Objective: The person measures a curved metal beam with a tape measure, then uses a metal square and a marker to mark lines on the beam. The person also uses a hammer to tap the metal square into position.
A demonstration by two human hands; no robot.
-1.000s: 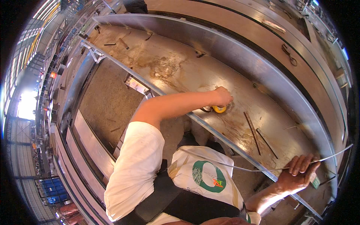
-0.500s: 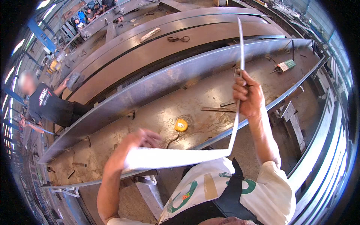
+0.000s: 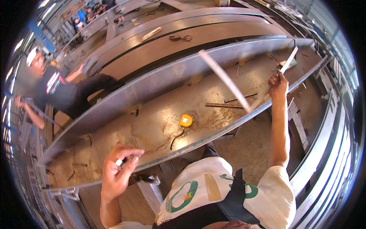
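Observation:
My right hand [image 3: 278, 84] is closed around one leg of a metal framing square [image 3: 225, 78], held above the right part of a long curved steel trough [image 3: 152, 89]. The square's corner points toward me; its other leg slants up to the left, smeared by motion. At the lower left, my left hand [image 3: 119, 172] has its fingers curled in a pinch about a short white piece [image 3: 119, 163], chalk-like, over the near rim. Between the hands, a yellow tape measure [image 3: 186, 120] lies on the steel floor, its black strap trailing toward me.
Thin flat bars [image 3: 225, 105] lie on the steel right of the tape. A small box [image 3: 288, 63] sits behind the square. At the left a co-worker [image 3: 61, 86] leans by the trough's far side. Beyond are curved plates [image 3: 137, 57] bearing a shackle-like metal piece [image 3: 180, 38].
My right hand has swung the square away to the right and turned it. My left hand has come off the square's wide leg and drawn back. The co-worker has leaned in closer.

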